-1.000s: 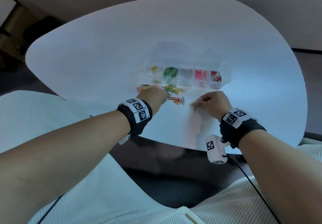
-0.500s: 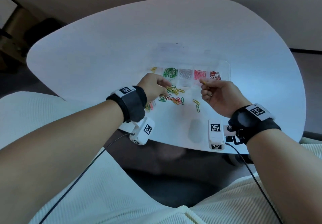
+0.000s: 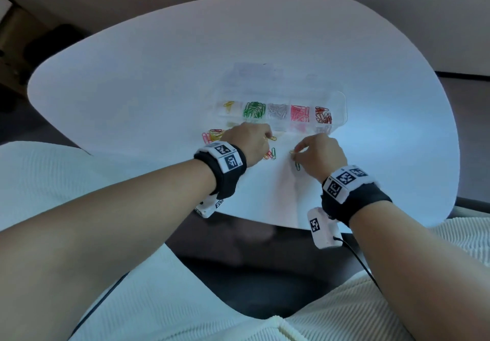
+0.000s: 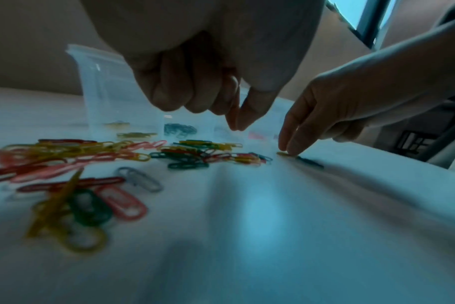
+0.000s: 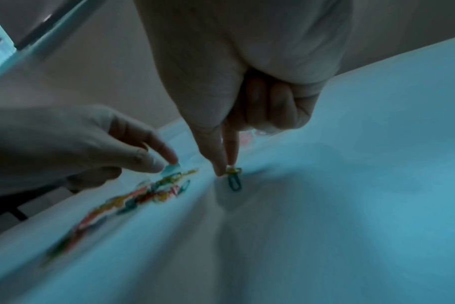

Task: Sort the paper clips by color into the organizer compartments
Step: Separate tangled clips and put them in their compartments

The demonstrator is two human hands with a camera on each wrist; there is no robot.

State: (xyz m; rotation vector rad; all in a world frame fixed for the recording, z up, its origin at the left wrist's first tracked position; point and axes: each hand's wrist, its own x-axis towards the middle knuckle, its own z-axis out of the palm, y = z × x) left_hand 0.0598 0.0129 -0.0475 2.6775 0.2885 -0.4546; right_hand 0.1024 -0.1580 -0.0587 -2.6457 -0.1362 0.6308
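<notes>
A clear organizer (image 3: 342,102) lies on the white table, with yellow, green, silver, pink and red clips in separate compartments. Loose mixed-colour paper clips (image 3: 212,135) (image 4: 91,156) lie in front of it. My left hand (image 3: 249,141) (image 4: 234,125) hovers over that pile, thumb and forefinger tips together with nothing seen between them. My right hand (image 3: 318,152) is down on the table to the right. Its thumb and forefinger pinch a yellow clip (image 3: 292,152) (image 5: 233,170), and a green clip (image 3: 297,166) (image 5: 234,183) lies right beside it.
The organizer's clear lid (image 3: 254,72) lies open behind the compartments. The table (image 3: 159,75) has a rounded front edge just below both wrists. Beyond the edge are my lap in pale ribbed cloth and a dark floor.
Half a second ago both hands were up at the organizer. They have come back down toward me. The right hand now pinches a yellow clip on the table.
</notes>
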